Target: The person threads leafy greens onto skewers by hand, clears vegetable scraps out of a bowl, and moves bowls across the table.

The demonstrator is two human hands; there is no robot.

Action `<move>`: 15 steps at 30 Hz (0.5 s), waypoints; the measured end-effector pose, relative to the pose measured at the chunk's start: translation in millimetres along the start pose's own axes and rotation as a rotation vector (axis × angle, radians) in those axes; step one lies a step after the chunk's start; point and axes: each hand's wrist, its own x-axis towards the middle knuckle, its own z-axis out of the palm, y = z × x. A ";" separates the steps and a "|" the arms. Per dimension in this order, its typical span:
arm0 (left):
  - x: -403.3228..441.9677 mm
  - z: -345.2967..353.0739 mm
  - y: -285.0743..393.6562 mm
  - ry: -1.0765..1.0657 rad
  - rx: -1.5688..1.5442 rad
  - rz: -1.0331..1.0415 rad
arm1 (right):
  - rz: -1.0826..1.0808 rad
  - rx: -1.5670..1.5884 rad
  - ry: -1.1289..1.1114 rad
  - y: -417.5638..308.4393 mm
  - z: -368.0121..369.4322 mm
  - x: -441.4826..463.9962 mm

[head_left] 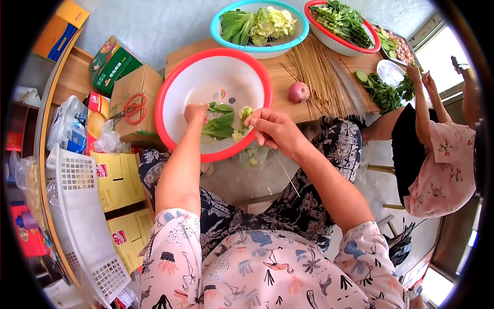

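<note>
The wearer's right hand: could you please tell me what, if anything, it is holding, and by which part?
The right hand holds a skewer toward its leafy end, its fingers at the greens; the other end sticks out free.

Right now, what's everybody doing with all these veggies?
One person's right hand grips a thin, pale stick, with pale yellow-green leaves at its fingertips. The left hand reaches into a round white basin with a red rim, beside dark green leaves; its grip is hidden. A round purple onion and many thin tan sticks lie on the wooden table. Another person in a pink flowered top is nearby.
</note>
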 end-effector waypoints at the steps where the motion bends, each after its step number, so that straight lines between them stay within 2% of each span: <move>1: 1.8 2.1 -0.7 -0.002 -0.001 0.001 | 0.000 -0.001 0.002 -0.3 0.0 0.0; 4: 21.1 16.1 -15.7 0.004 0.041 0.030 | 0.009 -0.003 0.009 -1.3 -1.0 0.3; 6: 37.7 25.5 -30.1 0.157 -0.024 0.202 | 0.016 -0.001 0.019 -1.6 -1.0 0.2; 10: 30.1 22.7 -21.0 0.200 -0.149 0.223 | 0.012 -0.003 0.013 -1.3 -1.4 -0.9; 12: 11.4 11.4 -7.7 0.074 -0.382 0.203 | 0.030 -0.019 0.013 -1.7 -0.1 0.0; 13: 4.8 5.8 -3.3 0.079 -0.382 0.206 | 0.026 -0.019 0.009 -2.7 0.8 0.1; 15: -9.2 -3.1 2.3 -0.049 -0.558 0.210 | 0.041 -0.020 0.014 -3.5 0.4 -1.9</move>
